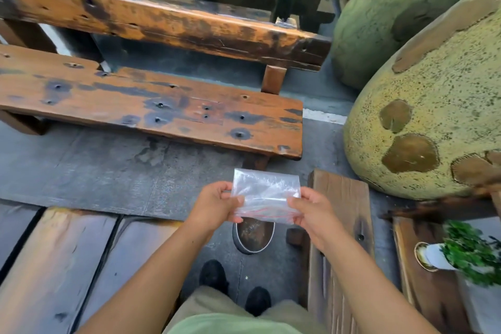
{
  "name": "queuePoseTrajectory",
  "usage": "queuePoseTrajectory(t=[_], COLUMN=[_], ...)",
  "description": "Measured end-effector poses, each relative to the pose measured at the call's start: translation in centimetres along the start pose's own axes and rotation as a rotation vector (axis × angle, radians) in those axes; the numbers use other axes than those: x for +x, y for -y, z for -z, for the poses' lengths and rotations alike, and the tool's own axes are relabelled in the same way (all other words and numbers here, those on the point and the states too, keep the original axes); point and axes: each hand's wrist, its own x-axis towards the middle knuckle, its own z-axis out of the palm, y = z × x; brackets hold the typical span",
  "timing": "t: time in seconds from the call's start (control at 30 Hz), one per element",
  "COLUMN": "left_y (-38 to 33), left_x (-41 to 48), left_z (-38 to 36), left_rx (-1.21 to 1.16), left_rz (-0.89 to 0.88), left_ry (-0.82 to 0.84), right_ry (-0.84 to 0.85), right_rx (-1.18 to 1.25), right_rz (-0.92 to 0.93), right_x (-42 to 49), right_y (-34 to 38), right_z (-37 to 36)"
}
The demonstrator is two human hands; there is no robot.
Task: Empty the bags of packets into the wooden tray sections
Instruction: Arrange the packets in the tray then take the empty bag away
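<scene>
1. The clear zip-lock bag (267,190) is held in the air above the grey floor (95,171). Its long axis runs left to right, with the red zip edge towards the person.
2. The left hand (214,205) and the right hand (311,210) each pinch one side of the bag.
3. The bag is thin, crinkled, see-through plastic and lies flat.
4. Beyond it stands a worn, dark-stained wooden bench (135,106).
5. A white pot (436,256) holds a green leafy plant.

Your left hand (214,205) pinches the left edge of the clear bag (267,190), your right hand (311,211) its right edge, thumbs on top, forearms outstretched.
</scene>
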Motion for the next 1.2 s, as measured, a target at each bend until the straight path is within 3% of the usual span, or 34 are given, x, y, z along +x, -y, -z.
queuePoseTrajectory(t=[0.23, 0.43, 0.67, 0.87, 1.0, 1.2], left_y=[0.6, 4.1, 14.6, 23.7, 29.0, 35.3], left_x=[2.7, 6.9, 15.9, 23.4, 28.2, 32.6], left_z=[-0.4, -2.3, -5.3, -7.0, -6.4, -5.4], left_rx=[0.1, 0.242, 0.407, 0.436, 0.405, 0.571], left_rz=[0.018, 0.065, 0.204, 0.296, 0.37, 0.406], left_ry=[0.023, -0.063, -0.177, -0.25, -0.224, -0.183], right_ry=[-0.122, -0.135, -0.124, -0.199, -0.184, -0.13], right_rx=[-0.09, -0.254, -0.46, -0.441, -0.39, -0.509], right_rz=[0.016, -0.006, -0.081, -0.237, -0.297, -0.339], right_x=[3.0, 7.8, 16.5, 24.3, 28.8, 33.0], right_y=[-2.1, -6.1, -14.4, -23.7, -30.5, -35.4], right_z=[0.4, 2.2, 4.3, 5.4, 5.7, 4.6])
